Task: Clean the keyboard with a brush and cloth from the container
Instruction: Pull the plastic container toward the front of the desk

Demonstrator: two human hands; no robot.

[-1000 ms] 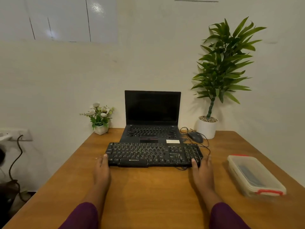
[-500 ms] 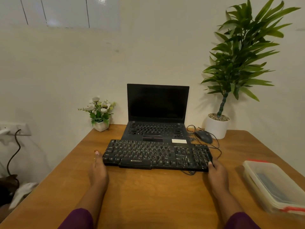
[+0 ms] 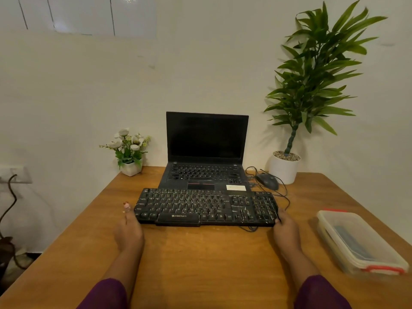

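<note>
Socket (image 3: 15, 175): on the wall far to the left of the left hand, with a dark cord (image 3: 12, 197) hanging from it.
Flowers (image 3: 129, 150): a small white pot of white blooms, beyond the left hand, at the back edge of the table (image 3: 200, 264).
Left hand (image 3: 128, 231): lies flat on the table with straight, released fingers; a fingertip (image 3: 126, 206) with a painted nail touches the left end of the keyboard. It holds nothing.
Keyboard (image 3: 205, 206): black, flat on the table, spanning the gap between the two hands, one end at each hand.
Laptop (image 3: 206, 139): open, with a dark screen, just beyond the keyboard and farther from both hands. The keyboard's back edge overlaps its front.
Mouse (image 3: 267, 181): dark, beyond the right hand, with its cable looping past the keyboard's right end.
Right hand (image 3: 286, 233): touches the keyboard's near right corner. The view does not show whether the fingers curl round the edge or only rest against it.
Plant (image 3: 312, 74): tall and leafy in a white pot, beyond the right hand, near the wall.
Container (image 3: 356, 239): clear plastic box with red clips, lid on, to the right of the right hand and apart from it. A bluish shape inside is too blurred to name.
</note>
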